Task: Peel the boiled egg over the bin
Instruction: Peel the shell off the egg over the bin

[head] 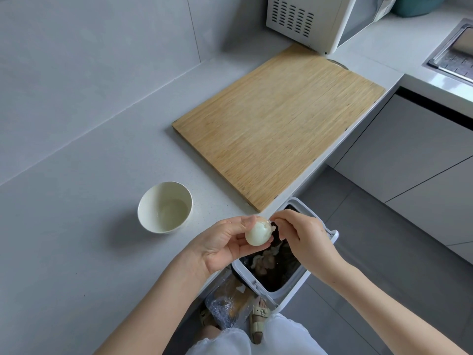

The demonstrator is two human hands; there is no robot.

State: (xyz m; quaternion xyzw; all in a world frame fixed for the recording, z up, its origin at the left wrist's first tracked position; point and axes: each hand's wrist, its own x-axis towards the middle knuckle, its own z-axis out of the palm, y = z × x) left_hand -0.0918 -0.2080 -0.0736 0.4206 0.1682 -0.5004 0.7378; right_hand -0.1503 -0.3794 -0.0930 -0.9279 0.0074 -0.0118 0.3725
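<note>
- Hanging just past the front edge of the surface [89, 201], the egg [258, 233] sits above the near left corner of the open bin [281, 299], which stands on the floor [384, 252] tight against the surface's edge.
- The cutting board [279, 126] lies flush with that edge, its near corner just above the bin; the bowl [165, 207] stands to the left of the hands, well back from the edge.
- Open room lies to the right of the bin, over the bare floor, and on the surface to the left of the bowl.
- The egg's long axis runs from low and near the person to up and away, leaning slightly right. The lower, larger part is bare white; brownish shell still caps the far end.
- The left hand [225, 245] is turned palm up, thumb along the top of the egg and fingers curled beneath, grasping it.
- The right hand [299, 235] comes in from the right with its back upward, fingers bent, thumb and forefinger pinching a shell flake [273, 228] at the egg's capped end.
- Both forearms are bare.
</note>
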